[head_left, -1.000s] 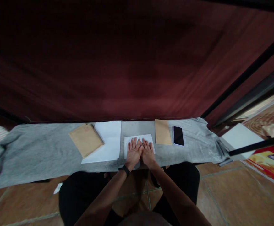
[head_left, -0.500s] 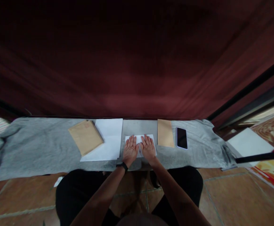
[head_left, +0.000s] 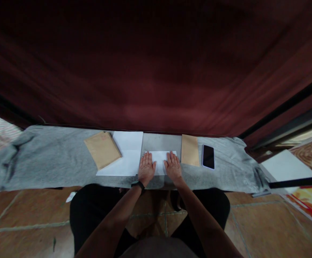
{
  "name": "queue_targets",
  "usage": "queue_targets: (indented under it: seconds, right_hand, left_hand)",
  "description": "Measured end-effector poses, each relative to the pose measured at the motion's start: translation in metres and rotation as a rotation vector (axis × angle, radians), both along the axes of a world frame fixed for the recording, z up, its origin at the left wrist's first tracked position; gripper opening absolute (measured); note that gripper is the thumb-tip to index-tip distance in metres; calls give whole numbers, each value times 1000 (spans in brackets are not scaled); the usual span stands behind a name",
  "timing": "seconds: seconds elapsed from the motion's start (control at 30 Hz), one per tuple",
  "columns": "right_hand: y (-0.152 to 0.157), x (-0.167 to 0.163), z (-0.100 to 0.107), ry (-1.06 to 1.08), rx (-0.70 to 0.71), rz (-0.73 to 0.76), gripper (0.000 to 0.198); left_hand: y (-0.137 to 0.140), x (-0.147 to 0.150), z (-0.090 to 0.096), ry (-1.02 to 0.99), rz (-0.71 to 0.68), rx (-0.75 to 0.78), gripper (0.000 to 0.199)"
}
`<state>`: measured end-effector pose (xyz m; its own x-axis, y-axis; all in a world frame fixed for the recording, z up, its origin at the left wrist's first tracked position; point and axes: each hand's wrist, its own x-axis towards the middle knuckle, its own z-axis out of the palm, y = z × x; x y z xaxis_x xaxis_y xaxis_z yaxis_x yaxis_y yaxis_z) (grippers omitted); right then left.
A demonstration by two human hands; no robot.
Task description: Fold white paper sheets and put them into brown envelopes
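A small white sheet of paper [head_left: 159, 163], wider than deep, lies flat in front of me; I cannot tell whether it is folded. My left hand [head_left: 146, 169] rests palm down on its left end, fingers stretched out and pointing away from me. On the right end lies my right hand [head_left: 173, 167], also flat with its fingers extended. The middle of the paper shows between the two thumbs. Just left of my left hand are larger white sheets [head_left: 130, 157], with a stack of brown envelopes [head_left: 102, 148] overlapping their left side.
A single brown envelope [head_left: 190, 150] lies to the right of my right hand, with a phone [head_left: 208, 157] beyond it. Grey cloth [head_left: 56, 154] covers the narrow bench. A dark red curtain-like surface [head_left: 156, 107] rises along its far edge. A black bar [head_left: 295, 182] stands at far right.
My hands have moved apart along the small white paper, from near its middle out to its two ends. The camera view has shifted slightly.
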<state>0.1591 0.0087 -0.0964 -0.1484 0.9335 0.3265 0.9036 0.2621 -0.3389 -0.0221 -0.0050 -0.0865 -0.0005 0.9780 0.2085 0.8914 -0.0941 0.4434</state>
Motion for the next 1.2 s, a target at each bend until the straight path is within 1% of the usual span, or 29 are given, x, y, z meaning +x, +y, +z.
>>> queue_targets:
  seconds: [0.13,0.2,0.27,0.37,0.5,0.67,0.77,0.87,0.97,1.1,1.2]
  right_hand:
    - [-19,6,3,-10,0,5,54]
    - [-31,7,3,-22,-9,68,53]
    - [-42,7,2,-42,-25,138,52]
    - [-51,6,2,-77,-46,148,51]
    - [-55,11,2,-76,-39,85,51]
    - [-62,25,-4,-38,-6,4,56]
    - [-67,35,-8,-18,13,-27,60]
    - [-70,40,-7,-6,28,-41,60]
    - [-71,32,-1,-8,27,-35,57]
    - [-74,11,6,-40,-16,137,51]
    - [-77,9,5,-54,-32,157,50]
  left_hand:
    - [-2,6,8,-13,0,-7,63]
    - [-8,15,10,11,-66,5,61]
    - [-17,25,10,44,-171,8,58]
    - [-33,30,6,73,-263,-17,55]
    - [-47,14,3,77,-277,-35,56]
    - [-58,-11,6,77,-226,-49,64]
    - [-65,-19,9,64,-218,-53,67]
    - [-68,-21,12,48,-224,-54,67]
    - [-68,-11,15,60,-231,-29,62]
    - [-65,14,14,92,-356,-15,58]
    - [-65,23,13,95,-397,-46,57]
